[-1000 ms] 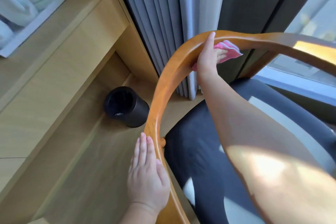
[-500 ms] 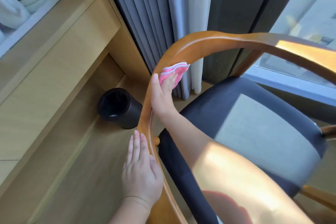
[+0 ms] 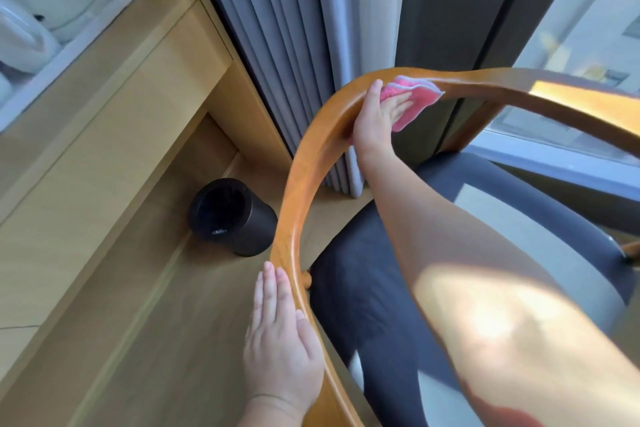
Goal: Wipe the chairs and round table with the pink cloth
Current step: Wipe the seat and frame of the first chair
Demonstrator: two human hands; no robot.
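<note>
The pink cloth is draped over the top of the chair's curved wooden rail, at the far bend of the arc in front of the grey curtain. It is pressed to the rail's inner face by the right hand. The fingers are laid nearly straight across the cloth, and the thumb is raised onto bare wood at the rail's top edge; nothing else is held. The left hand is laid flat against the outer side of the rail's near end. Its fingers are straight and together, so the chair is judged to be steadied, not gripped. The rail's long axis runs as an arc from the left hand up to the cloth, then rightward towards the window. A stroke along either part of the arc is best made by the right hand, which already has the cloth. The dark seat cushion lies inside the arc, and a black bin stands on the floor just outside it, below the wooden counter. No round table is in view.
</note>
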